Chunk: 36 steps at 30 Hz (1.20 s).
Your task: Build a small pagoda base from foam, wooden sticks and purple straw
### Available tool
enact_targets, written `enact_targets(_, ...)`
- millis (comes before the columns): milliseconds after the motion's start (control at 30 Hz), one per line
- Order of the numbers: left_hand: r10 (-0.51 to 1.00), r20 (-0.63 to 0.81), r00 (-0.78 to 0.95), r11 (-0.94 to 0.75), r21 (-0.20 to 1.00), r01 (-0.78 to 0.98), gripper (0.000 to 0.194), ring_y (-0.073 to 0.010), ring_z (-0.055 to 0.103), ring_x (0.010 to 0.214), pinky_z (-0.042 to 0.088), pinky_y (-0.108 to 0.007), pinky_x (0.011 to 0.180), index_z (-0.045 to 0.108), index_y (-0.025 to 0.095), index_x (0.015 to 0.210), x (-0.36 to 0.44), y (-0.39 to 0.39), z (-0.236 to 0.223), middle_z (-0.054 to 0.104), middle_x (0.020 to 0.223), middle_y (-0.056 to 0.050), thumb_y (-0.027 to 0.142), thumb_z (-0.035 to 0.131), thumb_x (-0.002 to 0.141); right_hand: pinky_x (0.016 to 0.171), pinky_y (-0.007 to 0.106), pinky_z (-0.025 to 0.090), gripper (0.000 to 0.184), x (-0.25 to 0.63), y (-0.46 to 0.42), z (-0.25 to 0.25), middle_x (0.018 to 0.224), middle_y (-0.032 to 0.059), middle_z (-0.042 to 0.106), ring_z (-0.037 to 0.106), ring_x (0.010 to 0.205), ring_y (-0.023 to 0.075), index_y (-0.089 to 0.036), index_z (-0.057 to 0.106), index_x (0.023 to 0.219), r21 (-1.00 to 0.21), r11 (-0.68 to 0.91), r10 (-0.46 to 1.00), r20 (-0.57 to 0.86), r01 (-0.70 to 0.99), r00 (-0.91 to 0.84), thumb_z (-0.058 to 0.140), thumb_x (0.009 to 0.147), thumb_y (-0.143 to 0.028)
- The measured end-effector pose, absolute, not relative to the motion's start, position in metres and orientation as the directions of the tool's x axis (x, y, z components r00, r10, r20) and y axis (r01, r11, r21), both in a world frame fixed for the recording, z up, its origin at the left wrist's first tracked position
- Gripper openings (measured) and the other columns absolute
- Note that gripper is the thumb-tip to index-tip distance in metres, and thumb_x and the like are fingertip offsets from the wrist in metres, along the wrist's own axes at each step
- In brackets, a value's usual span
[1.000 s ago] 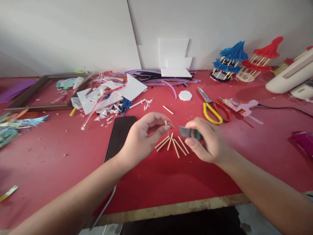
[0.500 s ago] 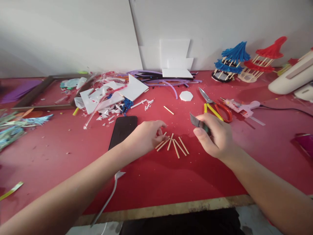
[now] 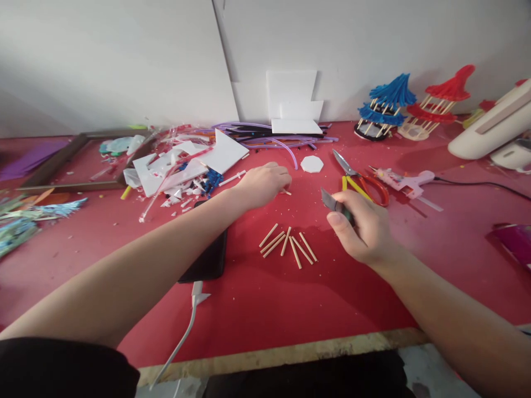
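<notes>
Over the middle of the red table, my left hand (image 3: pixel 265 185) has its fingers curled down on a short wooden stick (image 3: pixel 287 192); most of the stick is hidden, with one end showing by the fingertips. My right hand (image 3: pixel 363 224) is closed around the dark green handle of a small knife (image 3: pixel 331 200), blade pointing up and left. Between my hands and nearer to me, several short wooden sticks (image 3: pixel 286 241) lie loosely fanned. A white octagonal piece (image 3: pixel 312 164) lies flat beyond my hands.
Red-handled scissors (image 3: pixel 375 190) and a pink glue gun (image 3: pixel 409 181) lie right. Blue (image 3: pixel 384 105) and red (image 3: pixel 440 102) pagoda models stand behind. White scraps (image 3: pixel 191 166) are heaped at left. A phone (image 3: pixel 207 257) with a cable lies under my left forearm.
My left hand has moved away from the fanned sticks, forward to the single stick lying farther off, and now covers most of it. My right hand still holds the knife in about the same place.
</notes>
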<state>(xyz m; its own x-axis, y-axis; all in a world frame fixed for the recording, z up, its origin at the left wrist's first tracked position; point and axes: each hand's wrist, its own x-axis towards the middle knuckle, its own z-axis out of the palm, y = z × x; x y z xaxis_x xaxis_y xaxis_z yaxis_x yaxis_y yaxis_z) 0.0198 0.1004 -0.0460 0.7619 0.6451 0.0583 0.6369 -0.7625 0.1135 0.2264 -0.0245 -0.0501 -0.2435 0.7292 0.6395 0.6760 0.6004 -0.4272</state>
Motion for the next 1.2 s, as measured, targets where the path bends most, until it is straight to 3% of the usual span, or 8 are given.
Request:
enact_targets(233,0.736,0.193,0.648,-0.676,0.245,0.695,0.026,-0.019,0.06,0.091,0.047,-0.032,0.079,0.056,0.013,0.105,0.005,0.089,-0.045,0.064,0.101,-0.01,0.008,0.035,0.09,0.052,0.027,0.037,0.012,0.226,-0.025,-0.049,0.065,-0.0011,0.051,0.048,0.057,0.013,-0.021,0.049,0.087,-0.42,0.62,0.72,0.639,0.663,-0.269,0.047,0.092,-0.031)
enact_targets(267,0.747,0.223,0.626,-0.664,0.283,0.692,0.029,-0.017,0.06,0.092,0.048,-0.031,0.081,0.054,0.013,0.11,0.002,0.082,-0.042,0.063,0.107,-0.011,0.008,0.033,0.091,0.052,0.027,0.037,0.011,0.226,-0.026,-0.049,0.064,-0.0012,0.051,0.048,0.057,0.013,-0.021,0.049,0.087,-0.42,0.623,0.719,0.639,0.659,-0.272,0.047,0.092,-0.031)
enact_targets(367,0.776,0.326,0.539,-0.625,0.512,0.589,0.023,-0.0164,0.06,0.088,0.048,-0.03,0.08,0.059,0.016,0.1,-0.003,0.054,-0.034,0.063,0.095,-0.007,0.012,0.038,0.092,0.052,0.027,0.037,0.011,0.222,-0.027,-0.048,0.065,-0.0011,0.052,0.048,0.056,0.0128,-0.021,0.049,0.087,-0.422,0.64,0.712,0.639,0.642,-0.29,0.047,0.092,-0.031)
enact_targets(500,0.836,0.362,0.412,-0.542,0.664,0.516,0.015,-0.0147,0.059,0.08,0.048,-0.028,0.072,0.059,0.018,0.099,-0.006,0.015,-0.027,0.063,0.091,-0.005,0.018,0.046,0.093,0.051,0.026,0.037,0.012,0.217,-0.03,-0.048,0.066,-0.0008,0.053,0.047,0.055,0.012,-0.021,0.05,0.088,-0.44,0.652,0.717,0.621,0.617,-0.316,0.047,0.093,-0.031)
enact_targets(733,0.768,0.491,0.412,-0.638,0.638,0.431,0.01,-0.0133,0.06,0.079,0.048,-0.027,0.073,0.062,0.02,0.092,-0.01,-0.016,-0.021,0.065,0.086,-0.002,0.014,0.057,0.088,0.053,0.025,0.037,0.013,0.212,-0.035,-0.047,0.067,-0.0011,0.05,0.044,0.057,0.0113,-0.019,0.051,0.09,-0.475,0.655,0.733,0.59,0.588,-0.339,0.048,0.092,-0.032)
enact_targets(900,0.679,0.447,0.582,-0.714,0.589,0.379,0.014,-0.0141,0.061,0.079,0.05,-0.027,0.072,0.065,0.02,0.095,-0.017,-0.019,-0.024,0.065,0.085,-0.003,0.011,0.059,0.085,0.053,0.025,0.036,0.016,0.206,-0.036,-0.047,0.068,-0.001,0.049,0.044,0.059,0.0115,-0.018,0.051,0.09,-0.501,0.65,0.746,0.562,0.572,-0.356,0.048,0.092,-0.034)
enact_targets(1067,0.679,0.422,0.6,-0.693,0.637,0.337,0.007,-0.0114,0.059,0.069,0.049,-0.023,0.064,0.064,0.017,0.088,-0.018,-0.021,-0.03,0.064,0.079,-0.003,0.012,0.06,0.085,0.055,0.026,0.037,0.02,0.201,-0.04,-0.045,0.069,-0.0006,0.05,0.046,0.061,0.0115,-0.017,0.052,0.087,-0.527,0.657,0.753,0.491,0.54,-0.437,0.048,0.092,-0.037)
enact_targets(1200,0.686,0.415,0.598,-0.669,0.682,0.294,0.015,-0.0121,0.062,0.075,0.051,-0.023,0.068,0.065,0.016,0.091,-0.017,-0.021,-0.029,0.067,0.082,-0.004,0.008,0.054,0.085,0.055,0.026,0.037,0.026,0.199,-0.046,-0.044,0.069,-0.0004,0.05,0.042,0.058,0.0112,-0.017,0.051,0.084,-0.526,0.661,0.75,0.437,0.535,-0.497,0.044,0.093,-0.04)
